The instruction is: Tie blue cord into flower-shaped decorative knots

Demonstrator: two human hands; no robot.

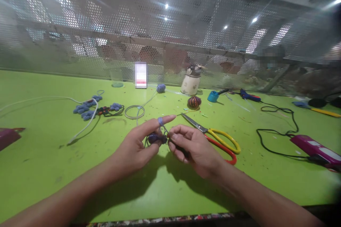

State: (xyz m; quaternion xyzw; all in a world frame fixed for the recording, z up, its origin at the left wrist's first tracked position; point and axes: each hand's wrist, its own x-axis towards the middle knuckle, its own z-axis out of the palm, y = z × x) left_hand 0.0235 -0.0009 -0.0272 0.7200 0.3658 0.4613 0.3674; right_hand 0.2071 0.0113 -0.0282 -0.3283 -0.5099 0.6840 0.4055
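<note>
My left hand (pixel 137 149) pinches a small dark purple crochet piece (pixel 153 138) between thumb and fingers. Blue-grey yarn (pixel 160 121) wraps round its stretched index finger and runs back towards a small blue-purple yarn ball (pixel 161 88). Close beside it, my right hand (pixel 186 145) has its fingers pinched together at the edge of the piece. Whatever they grip is hidden. Scissors (pixel 206 130) with one yellow and one red handle lie just behind the right hand, tips pointing away. Further back sits a multicoloured yarn ball (pixel 194 102).
Blue crocheted flowers (pixel 87 108) and a white cable (pixel 93 115) lie left, a ring (pixel 134 112) mid-table. Behind stand a phone (pixel 141 75), a clear cup (pixel 117 79) and a white bottle (pixel 190 81). At right lie a glue gun (pixel 249 95) and a magenta device (pixel 315 149) with black cord.
</note>
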